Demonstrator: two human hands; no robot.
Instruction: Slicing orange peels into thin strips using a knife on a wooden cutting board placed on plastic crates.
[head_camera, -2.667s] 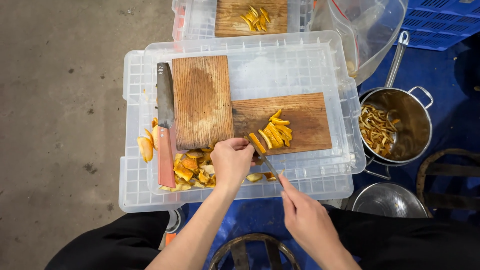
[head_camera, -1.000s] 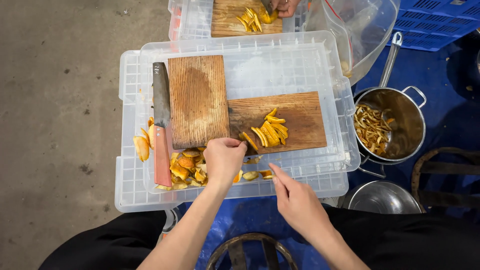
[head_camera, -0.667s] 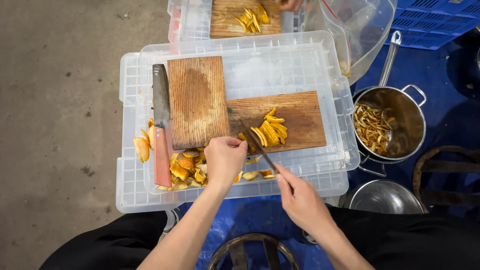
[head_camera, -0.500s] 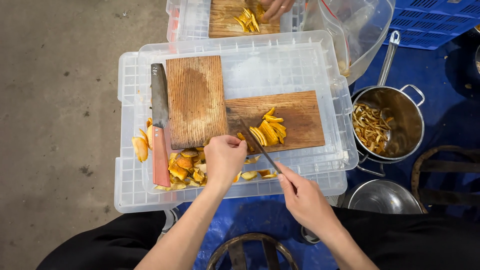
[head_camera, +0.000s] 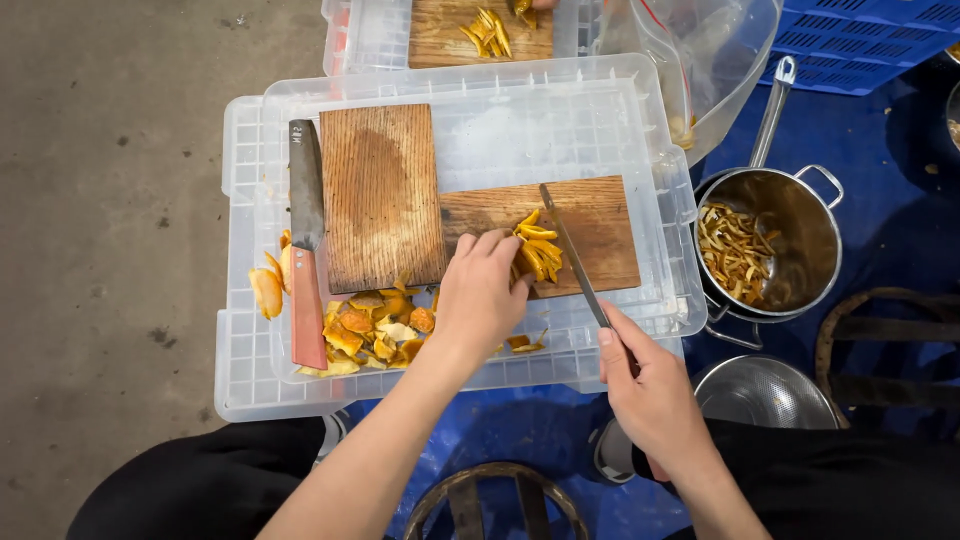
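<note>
The orange peel strips lie in a small stack on the near left part of the right-hand wooden cutting board, which rests on an upturned clear plastic crate lid. The left hand presses down on the left end of the stack, fingers curled and closed over the peel. The right hand is closed around the handle of a narrow knife; the blade runs far-left from the hand and lies just beside the right edge of the stack, over the board.

Step in hand, as judged: slicing the peel into thin strips, with the stack pinned and the blade set at its edge. The next cut calls for fingertips tucked back from the blade and an even downward stroke.

To the left, a second, larger board lies beside a red-handled cleaver. Loose peel pieces lie near it. To the right stands a steel pot holding cut strips.
</note>
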